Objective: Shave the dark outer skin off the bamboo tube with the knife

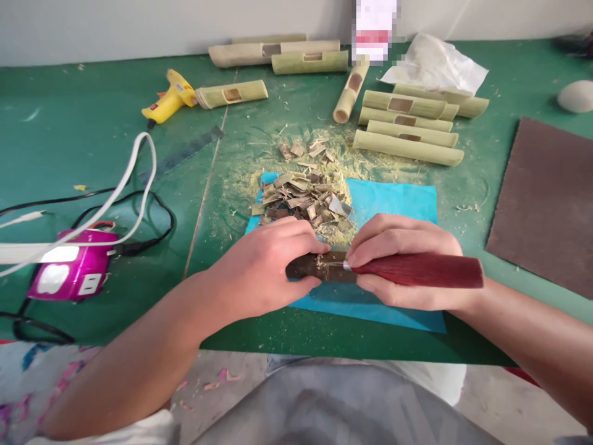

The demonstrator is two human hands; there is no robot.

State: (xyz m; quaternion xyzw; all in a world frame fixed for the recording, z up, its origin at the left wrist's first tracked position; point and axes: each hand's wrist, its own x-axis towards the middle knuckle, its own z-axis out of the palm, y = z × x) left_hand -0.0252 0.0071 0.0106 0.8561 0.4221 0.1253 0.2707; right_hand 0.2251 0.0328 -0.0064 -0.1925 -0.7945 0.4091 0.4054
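One green bench [106, 154] carried a blue sheet [393, 201].
Above it, the left hand [264, 266] and right hand [407, 247] were both closed, the right around a red-handled tool [417, 271], the left gripping a dark brown piece [303, 267] under its metal tip; small chips [308, 198] lay heaped beyond.

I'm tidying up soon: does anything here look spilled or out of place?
Yes. Chips and yellowish dust spread past the blue sheet onto the green table, and pink scraps litter the floor; both look like stray debris. Nothing looks plainly damaged.
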